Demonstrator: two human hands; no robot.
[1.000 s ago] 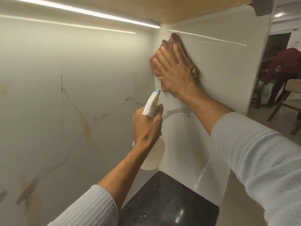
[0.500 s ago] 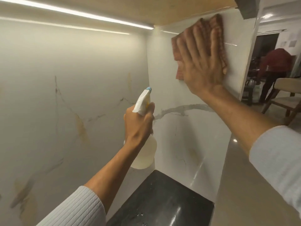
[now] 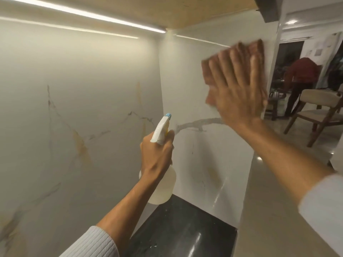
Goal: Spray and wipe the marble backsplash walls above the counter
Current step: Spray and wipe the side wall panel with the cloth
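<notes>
My right hand (image 3: 239, 89) presses flat on a reddish-brown cloth (image 3: 257, 48) against the white marble side wall (image 3: 196, 86), high up near the wall's right edge; hand and cloth are blurred. My left hand (image 3: 157, 151) grips the neck of a white spray bottle (image 3: 163, 184) with a blue nozzle tip, held upright in the corner and pointing toward the side wall. The back marble wall (image 3: 83, 108) with grey and tan veins fills the left of the view.
A black glossy counter (image 3: 185, 232) lies below the corner. A wooden cabinet underside (image 3: 167, 12) with a light strip hangs overhead. Past the side wall's edge, a person in red (image 3: 300, 75) bends near a wooden chair (image 3: 319, 110).
My right hand has slid the cloth from the corner rightward along the side wall to its outer edge, then slightly down. My left hand keeps the bottle in about the same place.
</notes>
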